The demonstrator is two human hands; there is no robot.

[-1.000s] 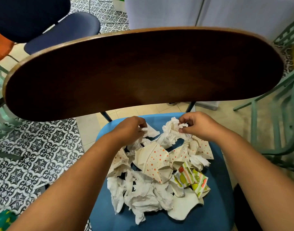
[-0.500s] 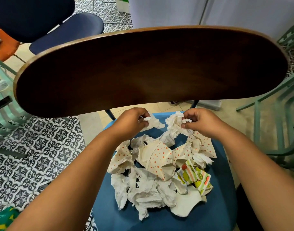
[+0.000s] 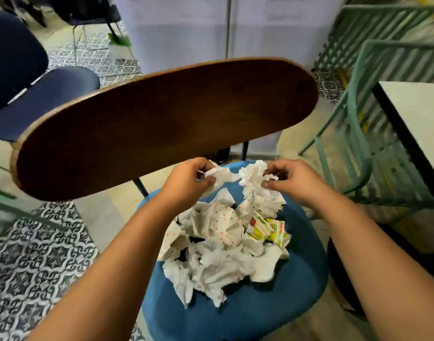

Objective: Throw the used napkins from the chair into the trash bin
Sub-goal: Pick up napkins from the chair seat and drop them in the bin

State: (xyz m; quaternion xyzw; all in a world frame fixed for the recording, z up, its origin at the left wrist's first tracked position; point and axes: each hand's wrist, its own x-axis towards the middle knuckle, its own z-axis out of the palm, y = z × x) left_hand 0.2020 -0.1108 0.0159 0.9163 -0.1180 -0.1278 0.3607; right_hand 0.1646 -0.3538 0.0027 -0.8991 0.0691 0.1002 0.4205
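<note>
Chair seat [image 3: 248, 311] holds napkin pile [image 3: 225, 244] below grips. Left hand [image 3: 186, 183] pinches white napkin [image 3: 219, 174]; right hand [image 3: 294, 184] pinches crumpled napkin [image 3: 254, 178] hanging downward.

Blue seat, brown backrest, pale paper everywhere.

We see white crumpled napkins [image 3: 218, 264] heaped on the blue chair seat [image 3: 235, 313], some cream with small red-orange dots [image 3: 220, 222], one bright with yellow, green and red prints [image 3: 267, 228]. Behind, the backrest [image 3: 166, 124] glows dark brown; far left a navy chair [image 3: 46, 99], near left black-and-white patterned floor tiles [image 3: 31, 257], right mint-green slatted chairs [image 3: 388, 99].
</note>
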